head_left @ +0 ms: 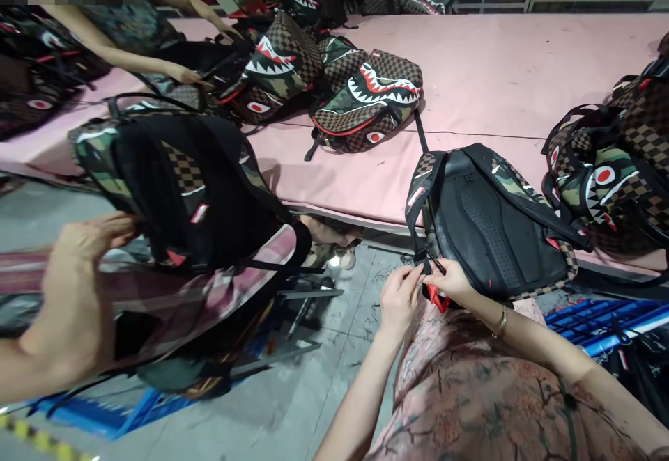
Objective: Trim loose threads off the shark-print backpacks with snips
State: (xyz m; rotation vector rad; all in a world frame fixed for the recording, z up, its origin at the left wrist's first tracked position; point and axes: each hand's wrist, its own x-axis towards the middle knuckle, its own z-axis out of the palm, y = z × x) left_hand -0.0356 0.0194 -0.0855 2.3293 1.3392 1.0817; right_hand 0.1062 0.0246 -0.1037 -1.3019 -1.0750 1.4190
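both left hand point(399, 301) and right hand point(452, 283), closed narrowly, are pinching a black strap point(426, 266); one black-backed backpack point(486, 228), just beyond, is resting across the edge of a pink table point(486, 78); one shark-mouthed backpack point(379, 95) is lying farther back

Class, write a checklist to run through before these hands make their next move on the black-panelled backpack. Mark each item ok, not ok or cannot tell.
1. Both hands at the strap: ok; the left hand and right hand meet at the black strap.
2. Backpack back panel showing: ok.
3. Backpack supported: ok; it leans on the pink table.
4. Red piece tucked away: not ok; it hangs below the hands.
5. Strap fastened: cannot tell; fingers cover it.
6. Co-worker's hand clear: ok; it is at another backpack.
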